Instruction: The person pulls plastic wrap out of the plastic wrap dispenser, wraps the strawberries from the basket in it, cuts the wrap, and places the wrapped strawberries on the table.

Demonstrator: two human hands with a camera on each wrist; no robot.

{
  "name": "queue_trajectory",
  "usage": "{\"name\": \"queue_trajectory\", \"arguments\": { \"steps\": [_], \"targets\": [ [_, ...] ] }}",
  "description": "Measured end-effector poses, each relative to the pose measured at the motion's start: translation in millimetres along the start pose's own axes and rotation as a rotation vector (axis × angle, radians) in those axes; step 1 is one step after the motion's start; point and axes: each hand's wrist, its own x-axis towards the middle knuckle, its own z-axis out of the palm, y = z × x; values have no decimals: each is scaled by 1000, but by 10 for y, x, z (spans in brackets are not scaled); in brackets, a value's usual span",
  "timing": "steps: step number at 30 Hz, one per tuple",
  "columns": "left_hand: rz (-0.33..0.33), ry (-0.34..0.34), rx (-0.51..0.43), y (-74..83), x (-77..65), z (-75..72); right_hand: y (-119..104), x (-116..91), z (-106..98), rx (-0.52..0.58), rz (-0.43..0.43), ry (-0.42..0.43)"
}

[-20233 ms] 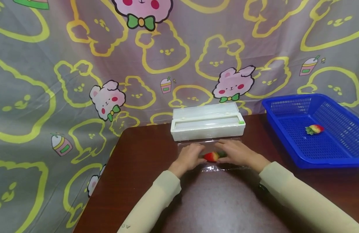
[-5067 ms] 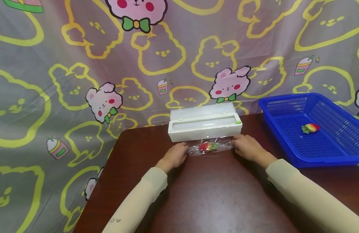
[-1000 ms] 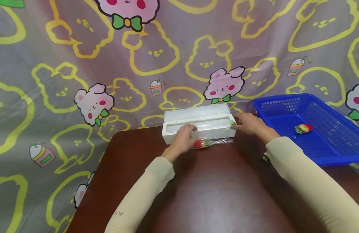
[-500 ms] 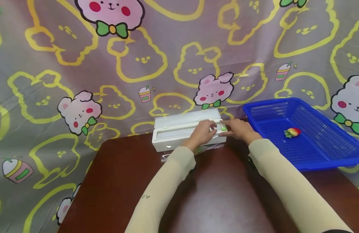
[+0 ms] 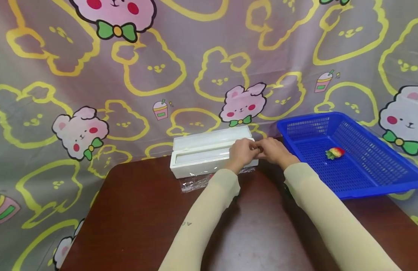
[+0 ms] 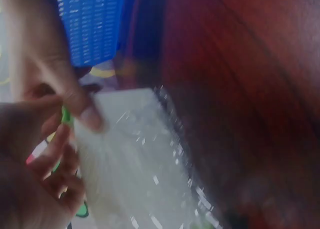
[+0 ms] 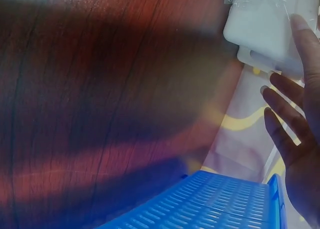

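A white cling film dispenser (image 5: 199, 165) stands at the back of the table, its lid (image 5: 212, 137) raised. Film hangs over its front. In the left wrist view, my left hand (image 6: 30, 159) pinches the green slide cutter (image 6: 66, 114) at the dispenser's right end. My right hand (image 5: 275, 150) grips that same end, its thumb (image 7: 302, 31) on the front face and the fingers reaching behind. Below the front lies crumpled cling film (image 5: 193, 183); my left forearm hides most of the wrapped strawberry, of which a bit of red shows.
A blue plastic basket (image 5: 365, 192) stands to the right with one unwrapped strawberry (image 5: 335, 153) inside. The dark red-brown table (image 5: 144, 226) has its left edge near the patterned curtain (image 5: 182, 45) that hangs behind.
My left hand has moved right along the dispenser to its right end, beside my right hand, and now pinches the cutter. The head view has turned slightly right.
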Motion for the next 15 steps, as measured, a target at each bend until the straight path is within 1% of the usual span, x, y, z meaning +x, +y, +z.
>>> {"name": "queue_trajectory", "arguments": {
  "steps": [3,7,11,15],
  "targets": [
    [-28,66,19,22,-13,45,-12,6,-6,-11,4,1],
    [-53,114,28,34,-31,54,-29,20,-22,-22,22,-15],
    [-72,110,10,43,-40,41,-32,19,-26,-32,42,-32],
    [-77,101,26,64,-50,33,-32,13,-31,-57,50,-39]
  ]
}}
